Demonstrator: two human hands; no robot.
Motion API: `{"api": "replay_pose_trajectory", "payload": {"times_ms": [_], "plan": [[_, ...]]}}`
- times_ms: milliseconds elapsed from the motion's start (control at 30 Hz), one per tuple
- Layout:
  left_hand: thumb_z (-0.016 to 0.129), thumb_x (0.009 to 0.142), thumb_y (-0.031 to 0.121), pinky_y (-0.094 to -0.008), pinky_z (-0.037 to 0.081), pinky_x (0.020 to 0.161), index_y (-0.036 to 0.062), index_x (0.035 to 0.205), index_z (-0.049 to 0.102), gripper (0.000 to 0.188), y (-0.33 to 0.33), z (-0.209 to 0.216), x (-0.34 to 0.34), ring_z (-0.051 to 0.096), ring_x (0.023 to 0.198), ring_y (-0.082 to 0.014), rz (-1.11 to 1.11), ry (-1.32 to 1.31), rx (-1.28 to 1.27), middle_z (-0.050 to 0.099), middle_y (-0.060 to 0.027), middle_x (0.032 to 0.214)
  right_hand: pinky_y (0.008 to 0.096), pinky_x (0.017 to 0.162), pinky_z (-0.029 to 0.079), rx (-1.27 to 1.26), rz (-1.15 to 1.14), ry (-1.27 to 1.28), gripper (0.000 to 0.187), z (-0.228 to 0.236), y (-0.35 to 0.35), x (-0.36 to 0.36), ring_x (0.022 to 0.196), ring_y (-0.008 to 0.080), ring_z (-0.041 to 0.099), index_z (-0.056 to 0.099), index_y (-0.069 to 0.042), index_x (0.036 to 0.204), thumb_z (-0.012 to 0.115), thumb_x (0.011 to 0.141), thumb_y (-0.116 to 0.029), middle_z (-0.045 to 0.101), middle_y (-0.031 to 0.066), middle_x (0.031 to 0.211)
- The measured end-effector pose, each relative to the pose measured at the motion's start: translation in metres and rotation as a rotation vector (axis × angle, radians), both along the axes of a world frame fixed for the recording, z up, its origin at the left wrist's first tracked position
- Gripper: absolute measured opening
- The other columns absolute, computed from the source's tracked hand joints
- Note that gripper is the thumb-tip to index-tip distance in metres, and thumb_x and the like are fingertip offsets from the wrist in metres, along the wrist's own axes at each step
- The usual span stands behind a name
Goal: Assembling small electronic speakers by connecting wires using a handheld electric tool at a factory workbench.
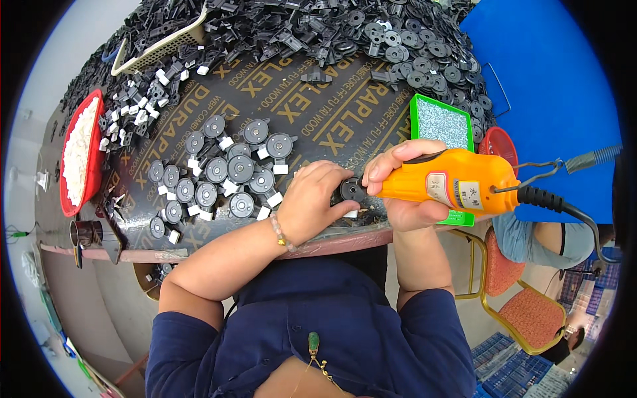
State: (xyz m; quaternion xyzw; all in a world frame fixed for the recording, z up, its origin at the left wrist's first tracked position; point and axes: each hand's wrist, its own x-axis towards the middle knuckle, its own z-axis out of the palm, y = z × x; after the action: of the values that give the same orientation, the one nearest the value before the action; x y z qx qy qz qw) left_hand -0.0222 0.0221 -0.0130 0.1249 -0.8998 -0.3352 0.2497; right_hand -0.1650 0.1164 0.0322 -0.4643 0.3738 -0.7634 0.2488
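My left hand (310,202) rests at the table's near edge, thumb and fingers closed round a black round plastic part (350,190) that lies on the tabletop. A bit of white shows beside my thumb. My right hand (410,189) grips an orange electric screwdriver (458,179) lying nearly level, its nose pointing left against or just beside that part; the exact contact is hidden by my fingers. Left of my left hand sits a group of black disc parts with white blocks (240,169). A green tray (414,113) of small silvery pieces, probably screws, stands beyond the screwdriver.
Black plastic parts (292,40) heap along the far side, with a beige basket (162,48) among them. A red basket (99,152) of white pieces stands left. A red bowl (499,147) sits behind the screwdriver, whose black cable (551,199) and spring (594,158) run right. Another person (557,242) sits right.
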Motion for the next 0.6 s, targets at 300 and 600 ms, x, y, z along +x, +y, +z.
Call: {"api": "replay_pose_trajectory", "payload": {"times_ms": [300, 600], "plan": [[0.082, 0.069, 0.023, -0.0411, 0.044, 0.088, 0.0039, 0.106, 0.063, 0.046, 0.0004, 0.0006, 0.0003, 0.059, 0.102, -0.031, -0.017, -0.019, 0.029, 0.063, -0.0109, 0.102, 0.0306, 0.06, 0.055, 0.125, -0.012, 0.013, 0.082, 0.0079, -0.0036, 0.0098, 0.06, 0.0172, 0.061, 0.049, -0.003, 0.101, 0.062, 0.07, -0.078, 0.061, 0.0116, 0.077], [0.081, 0.07, 0.023, -0.0412, 0.044, 0.087, 0.0044, 0.107, 0.063, 0.045, 0.0006, -0.001, 0.0021, 0.058, 0.103, -0.0305, -0.005, -0.008, -0.003, 0.063, -0.0104, 0.101, 0.0329, 0.058, 0.053, 0.105, -0.014, -0.013, 0.088, 0.0073, 0.001, 0.0019, 0.06, 0.0189, 0.062, 0.048, -0.002, 0.105, 0.058, 0.069, -0.082, 0.062, 0.013, 0.078]]}}
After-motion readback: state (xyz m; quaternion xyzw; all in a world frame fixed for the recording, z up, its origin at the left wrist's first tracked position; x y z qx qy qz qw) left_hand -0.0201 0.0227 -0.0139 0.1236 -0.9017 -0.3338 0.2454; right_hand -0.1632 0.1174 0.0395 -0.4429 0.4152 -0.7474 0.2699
